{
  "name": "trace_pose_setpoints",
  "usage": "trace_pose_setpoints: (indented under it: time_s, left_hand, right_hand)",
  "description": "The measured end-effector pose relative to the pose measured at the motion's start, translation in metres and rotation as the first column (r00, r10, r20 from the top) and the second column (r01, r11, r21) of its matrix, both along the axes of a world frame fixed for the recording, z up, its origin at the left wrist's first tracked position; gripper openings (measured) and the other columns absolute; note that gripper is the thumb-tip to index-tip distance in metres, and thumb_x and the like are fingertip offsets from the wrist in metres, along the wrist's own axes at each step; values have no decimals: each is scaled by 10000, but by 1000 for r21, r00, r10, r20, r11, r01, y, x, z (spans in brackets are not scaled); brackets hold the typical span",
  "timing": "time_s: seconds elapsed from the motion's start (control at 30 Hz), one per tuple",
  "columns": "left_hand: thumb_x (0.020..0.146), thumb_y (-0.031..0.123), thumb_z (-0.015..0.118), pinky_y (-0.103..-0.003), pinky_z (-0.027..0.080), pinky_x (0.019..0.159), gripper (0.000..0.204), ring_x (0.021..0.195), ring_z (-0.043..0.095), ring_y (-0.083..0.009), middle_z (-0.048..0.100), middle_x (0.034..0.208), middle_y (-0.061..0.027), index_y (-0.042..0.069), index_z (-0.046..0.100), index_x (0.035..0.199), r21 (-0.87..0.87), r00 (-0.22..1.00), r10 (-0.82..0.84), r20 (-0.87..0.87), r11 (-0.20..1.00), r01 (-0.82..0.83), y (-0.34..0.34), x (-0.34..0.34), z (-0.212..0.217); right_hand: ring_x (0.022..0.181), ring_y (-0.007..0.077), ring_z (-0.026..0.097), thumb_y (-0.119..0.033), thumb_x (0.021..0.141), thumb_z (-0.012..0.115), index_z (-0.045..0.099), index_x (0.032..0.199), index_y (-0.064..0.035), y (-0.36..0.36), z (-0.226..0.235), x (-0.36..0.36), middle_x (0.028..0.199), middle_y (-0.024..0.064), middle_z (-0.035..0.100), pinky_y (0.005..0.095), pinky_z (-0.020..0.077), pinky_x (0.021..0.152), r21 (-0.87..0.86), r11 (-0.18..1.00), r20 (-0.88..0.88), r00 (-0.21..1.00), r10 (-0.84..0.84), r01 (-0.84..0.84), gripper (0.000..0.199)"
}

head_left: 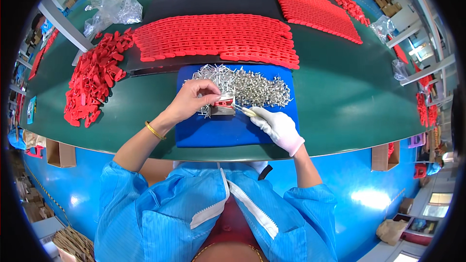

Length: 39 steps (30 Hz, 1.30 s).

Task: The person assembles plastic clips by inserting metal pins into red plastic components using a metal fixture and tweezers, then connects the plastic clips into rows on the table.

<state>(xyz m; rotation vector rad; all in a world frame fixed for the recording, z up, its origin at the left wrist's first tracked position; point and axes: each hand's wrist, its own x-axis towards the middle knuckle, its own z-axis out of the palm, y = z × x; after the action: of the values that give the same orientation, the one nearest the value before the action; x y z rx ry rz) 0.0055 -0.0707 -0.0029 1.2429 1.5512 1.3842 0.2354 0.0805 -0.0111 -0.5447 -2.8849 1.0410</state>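
Note:
A small metal block stands on a blue mat, and a red plastic piece lies in it. My bare left hand comes in from the left, its thumb and forefinger closed on the red piece's left end. In a white glove, my right hand grips a small tool with a pale yellow handle. Its thin metal tip reaches the block's right side; the exact tip shape is too small to tell. Behind the block lie heaps of silver pins and short metal rivets.
Loose red plastic pieces are piled on the green table at the left. Behind the mat, rows of joined red pieces rest on a black sheet. Another red panel lies farther right. Clear plastic bags sit at the back left.

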Motion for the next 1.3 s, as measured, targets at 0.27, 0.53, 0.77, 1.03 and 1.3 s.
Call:
trace_pose_setpoints:
  time_s: [0.27,0.53,0.77,1.03,1.3]
  left_hand:
    - [803,-11,623,-237,461,620,10,645,554,-119,630,761,-52,-9,632,807,-94,991,11,-131,995,-23,-5,8,8]
    - [766,-16,615,-302,470,621,24,651,571,-222,617,765,-83,-17,610,790,-15,847,-50,-529,999,49,1,9,6]
    - [805,29,599,-331,432,722,6,716,555,-232,578,767,-71,27,600,799,-101,616,-126,-777,992,76,7,15,10]
    - [824,101,580,-313,405,780,55,813,550,-233,574,844,-60,75,600,869,-233,-128,-224,-966,971,58,19,49,18]
    - [818,108,604,-327,414,831,223,907,559,-240,566,987,-69,74,595,1037,3,329,-26,-944,996,87,-3,25,2]
  right_hand:
    - [690,319,612,-417,948,454,606,1116,-124,23,1,-21,836,108,665,368,442,612,123,978,5,986,167,-167,371]
    - [632,253,547,-349,941,503,619,1077,-68,35,7,-33,774,83,627,347,409,597,-154,957,-7,969,247,-245,333]
    - [605,237,521,-334,938,517,621,1073,-63,33,11,-35,760,81,619,343,402,590,-147,955,0,966,260,-257,321]
    - [610,296,554,-373,923,520,632,1038,-101,26,-4,-30,747,92,627,369,415,584,116,972,-18,978,210,-206,315]
    - [680,343,610,-427,932,469,607,977,-144,27,2,-32,779,99,658,423,444,598,63,977,-1,979,206,-205,319]
